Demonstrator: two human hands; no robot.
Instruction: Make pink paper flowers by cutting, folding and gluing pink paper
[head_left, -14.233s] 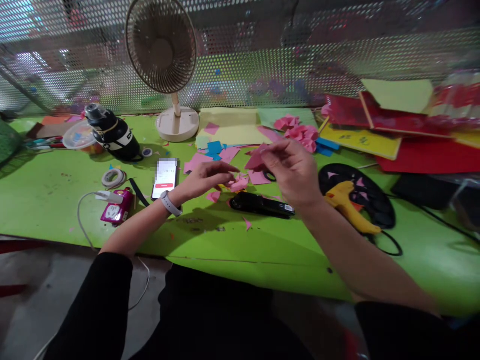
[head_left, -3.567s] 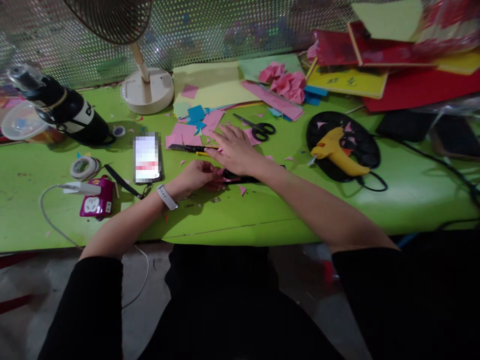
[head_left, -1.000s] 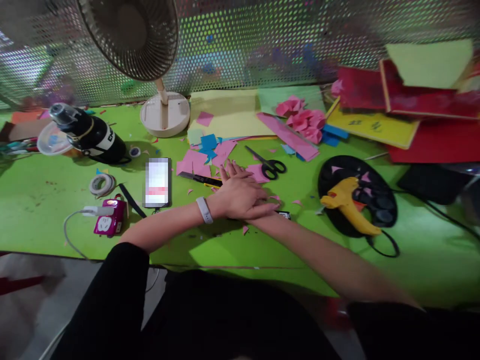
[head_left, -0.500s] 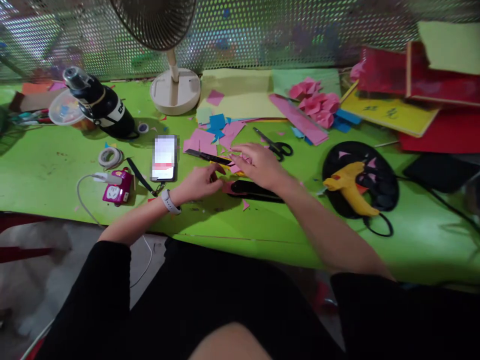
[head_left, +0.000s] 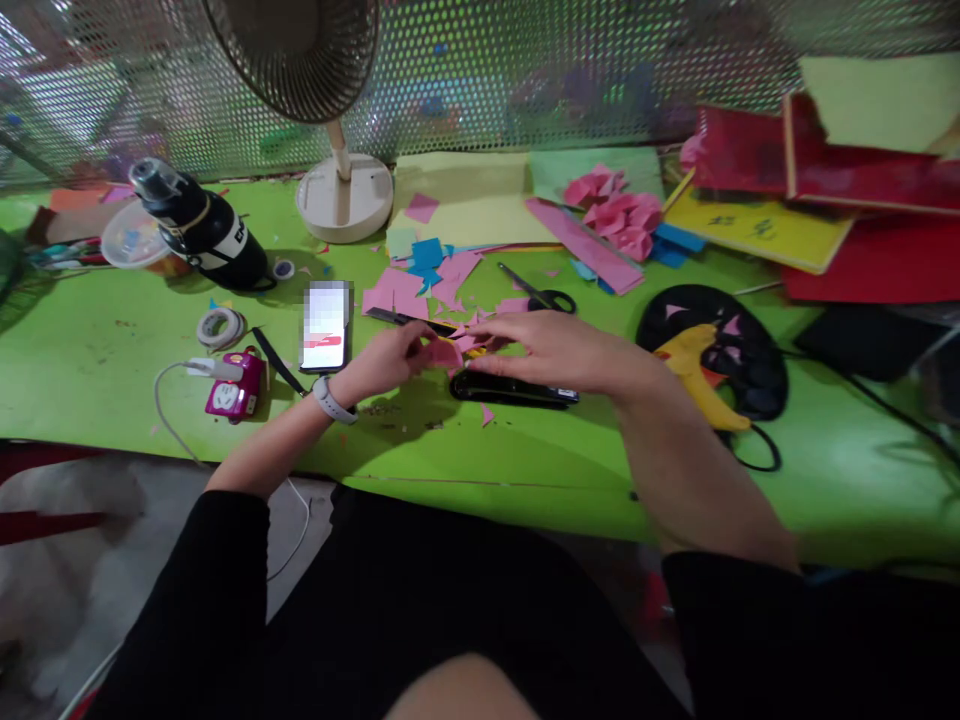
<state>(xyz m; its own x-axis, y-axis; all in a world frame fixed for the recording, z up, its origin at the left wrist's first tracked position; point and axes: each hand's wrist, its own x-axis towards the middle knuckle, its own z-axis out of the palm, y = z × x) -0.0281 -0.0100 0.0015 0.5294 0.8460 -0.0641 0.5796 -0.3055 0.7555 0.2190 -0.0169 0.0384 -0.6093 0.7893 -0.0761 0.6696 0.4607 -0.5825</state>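
Note:
Between thumb and fingers, my left hand (head_left: 384,358) pinches a pink paper piece (head_left: 444,352). My right hand (head_left: 551,348) reaches in from the other side with its fingers stretched and thumb apart, over loose pink scraps (head_left: 466,340). Whether its fingertips touch them I cannot tell. Just below that hand lies a black stapler (head_left: 517,389). A long dark tool with yellow parts (head_left: 388,315) lies behind my hands, partly covered. Farther back are black-handled scissors (head_left: 553,300) and more pink paper (head_left: 396,292) with blue pieces (head_left: 427,254).
To the left are a phone (head_left: 325,325), a purple power adapter (head_left: 238,388), a tape roll (head_left: 220,327) and a black bottle (head_left: 206,228). A fan (head_left: 360,200) stands behind. On the right, a yellow glue gun (head_left: 701,375) rests on a black oval mat (head_left: 757,345); crumpled pink paper (head_left: 626,220) lies beyond.
My left hand has moved slightly right and now holds the pink paper piece up. My right hand has shifted right and lower, uncovering pink scraps. The whole view has moved a little.

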